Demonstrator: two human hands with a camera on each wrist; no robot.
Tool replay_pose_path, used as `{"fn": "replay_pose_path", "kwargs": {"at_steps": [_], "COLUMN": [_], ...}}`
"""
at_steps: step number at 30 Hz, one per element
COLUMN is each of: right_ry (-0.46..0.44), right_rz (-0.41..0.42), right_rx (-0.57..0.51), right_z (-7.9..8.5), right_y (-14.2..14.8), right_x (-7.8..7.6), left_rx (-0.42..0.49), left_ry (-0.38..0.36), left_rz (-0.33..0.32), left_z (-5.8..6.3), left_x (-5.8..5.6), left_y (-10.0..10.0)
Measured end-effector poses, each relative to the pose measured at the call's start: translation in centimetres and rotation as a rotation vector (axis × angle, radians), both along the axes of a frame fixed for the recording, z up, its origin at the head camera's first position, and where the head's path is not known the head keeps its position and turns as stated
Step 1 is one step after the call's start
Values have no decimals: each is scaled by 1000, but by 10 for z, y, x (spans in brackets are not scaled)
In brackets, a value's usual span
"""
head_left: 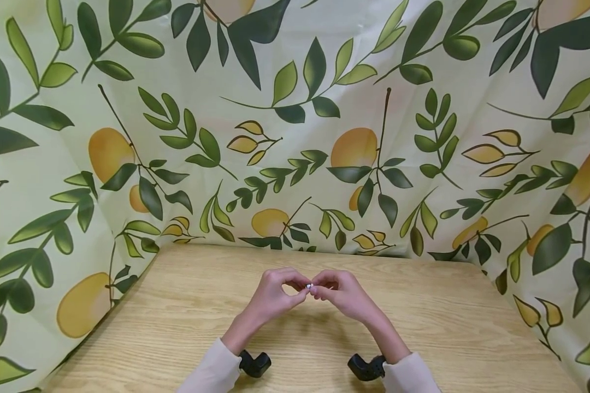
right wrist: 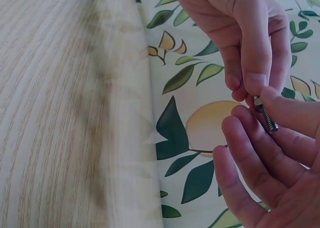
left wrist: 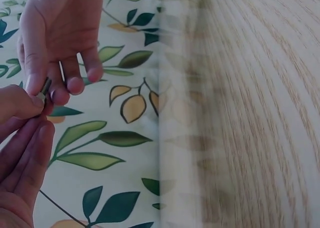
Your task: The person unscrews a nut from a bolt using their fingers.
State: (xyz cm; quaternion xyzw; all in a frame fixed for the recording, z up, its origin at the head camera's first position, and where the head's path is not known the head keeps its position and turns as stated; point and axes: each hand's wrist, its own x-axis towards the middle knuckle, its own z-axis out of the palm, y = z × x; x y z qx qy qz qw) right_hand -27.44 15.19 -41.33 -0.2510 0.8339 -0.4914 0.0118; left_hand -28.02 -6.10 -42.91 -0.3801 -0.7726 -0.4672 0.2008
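A small metal bolt (right wrist: 270,122) is held between the two hands, its bare thread pointing down and right in the right wrist view. Near the fingertips it has a hex-shaped part (right wrist: 258,104); whether this is its head or a nut cannot be told. The left hand (head_left: 279,292) pinches the bolt at the hex end between thumb and fingers. From the other side, the right hand (head_left: 343,293) pinches it with thumb and forefinger, its other fingers loosely spread. In the left wrist view, the bolt (left wrist: 47,84) shows as a short dark stub; fingertips cover the rest.
Both hands are raised above a wooden table (head_left: 187,305). A leaf-and-fruit patterned cloth (head_left: 295,125) hangs behind the table and along its sides. Black devices (head_left: 255,364) sit at both wrists by the light sleeves (head_left: 211,368).
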Motion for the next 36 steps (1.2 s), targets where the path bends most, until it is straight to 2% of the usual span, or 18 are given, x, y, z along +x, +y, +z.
{"fn": "replay_pose_path", "kwargs": {"at_steps": [7, 12, 18, 27, 36], "right_ry": [34, 13, -12, 45, 69], "right_rz": [-35, -6, 45, -15, 0], "right_rx": [4, 15, -2, 8, -46], "right_z": [0, 1, 1, 0, -3], "right_y": [-2, 0, 0, -3, 0], "right_x": [-1, -2, -3, 0, -1], "left_rx": [4, 13, 27, 35, 35], "left_ry": [10, 16, 21, 28, 23], "left_rz": [6, 22, 10, 21, 17], "left_z": [0, 1, 1, -3, -1], "left_x": [0, 0, 0, 1, 3], "left_y": [0, 0, 0, -2, 2]}}
